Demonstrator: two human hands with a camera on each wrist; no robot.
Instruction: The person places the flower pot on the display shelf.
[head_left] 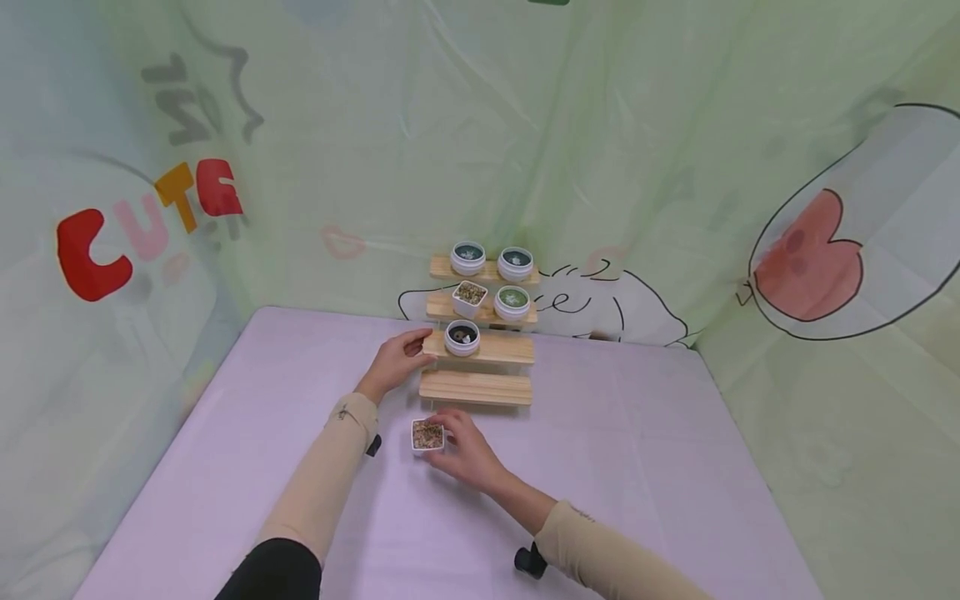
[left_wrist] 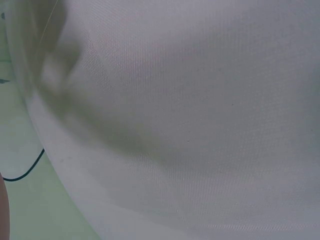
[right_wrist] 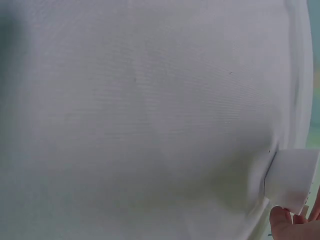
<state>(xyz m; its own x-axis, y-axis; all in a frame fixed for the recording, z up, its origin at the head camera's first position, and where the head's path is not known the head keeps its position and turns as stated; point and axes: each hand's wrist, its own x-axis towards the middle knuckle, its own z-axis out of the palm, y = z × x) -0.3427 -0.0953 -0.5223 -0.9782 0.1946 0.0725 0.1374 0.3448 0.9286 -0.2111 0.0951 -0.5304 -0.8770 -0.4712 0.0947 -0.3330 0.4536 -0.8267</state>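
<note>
A square white pot [head_left: 428,436] filled with tan grit is in front of the stepped wooden stand [head_left: 476,387]. My right hand [head_left: 467,454] grips it from the right, thumb at the near side and fingers at the far side. In the right wrist view the pot's plain white wall [right_wrist: 291,177] shows above the fingertips [right_wrist: 280,217]; I cannot tell whether its base touches the table. My left hand [head_left: 393,362] holds the left end of the stand's second step from the bottom, fingers at the back edge and thumb at the front. The left wrist view shows mostly tablecloth.
On that second step sits a round dark-topped pot [head_left: 462,338]. Higher up stand a square grit-filled pot [head_left: 469,298], a round green-topped pot [head_left: 513,302] and two round dark-topped pots [head_left: 468,259]. A printed curtain [head_left: 337,167] hangs behind the lilac-covered table [head_left: 637,467].
</note>
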